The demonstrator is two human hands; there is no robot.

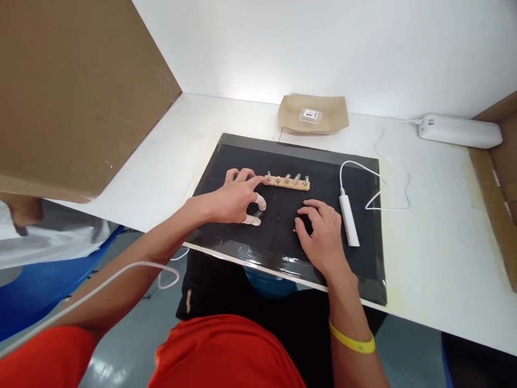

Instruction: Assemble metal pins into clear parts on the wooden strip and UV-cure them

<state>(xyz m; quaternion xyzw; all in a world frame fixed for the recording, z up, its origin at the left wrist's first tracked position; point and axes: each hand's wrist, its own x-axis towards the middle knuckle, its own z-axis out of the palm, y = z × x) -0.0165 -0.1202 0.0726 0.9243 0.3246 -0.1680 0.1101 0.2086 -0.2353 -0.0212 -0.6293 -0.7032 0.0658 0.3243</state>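
My left hand (238,196) is over the black mat (278,253), with white coverings on its thumb and one finger. Between those two tips is a small greyish piece (258,214), too small to identify. Another fingertip of this hand reaches the left end of a narrow wooden strip (287,184). Along the strip stand several small metal screws or posts, some with clear, tube-like pieces. My right hand (323,234) rests on the mat nearer the front, its fingers curved and thumb apart. A tiny pale speck shows by that thumb; I cannot tell what it is.
A white stick-shaped device (349,221) with a cable lies right of my right hand. Behind the mat, a brown paper tray (335,116) holds a small clear labelled box (311,115). A white power unit (459,131) sits at back right. Cardboard panels (81,91) flank the table.
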